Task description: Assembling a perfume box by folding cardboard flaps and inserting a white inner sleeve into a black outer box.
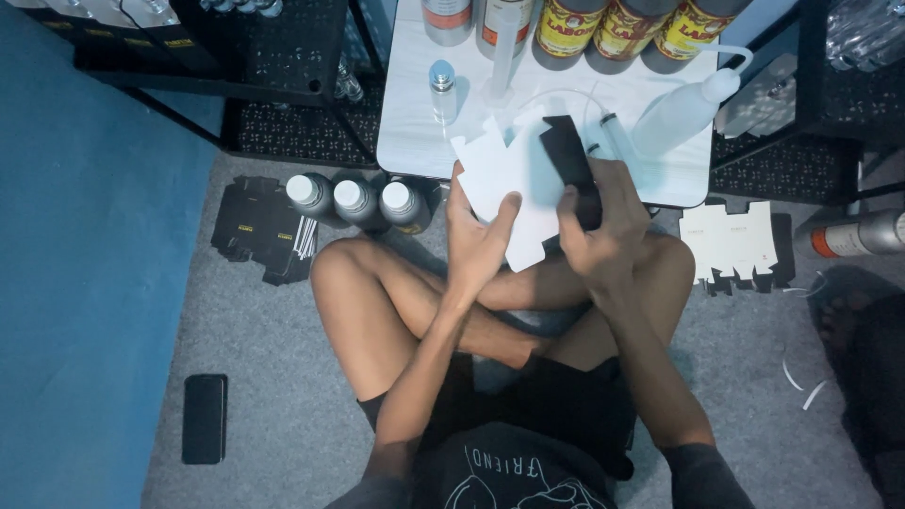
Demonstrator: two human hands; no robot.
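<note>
I sit cross-legged on grey carpet and hold a flat die-cut carton blank (514,184), white on one face and black on the other, in front of a low white table (415,141). My left hand (476,236) grips its lower left part, thumb over the white face. My right hand (599,221) pinches the black folded panel on the right side. Both hands hover above my knees, just before the table's front edge.
On the table stand a small spray vial (442,87), a squeeze wash bottle (683,108), a syringe with tubing (613,132) and large labelled bottles (622,26). Three capped bottles (356,200), stacks of flat cartons (259,226) (733,243) and a phone (204,418) lie on the floor.
</note>
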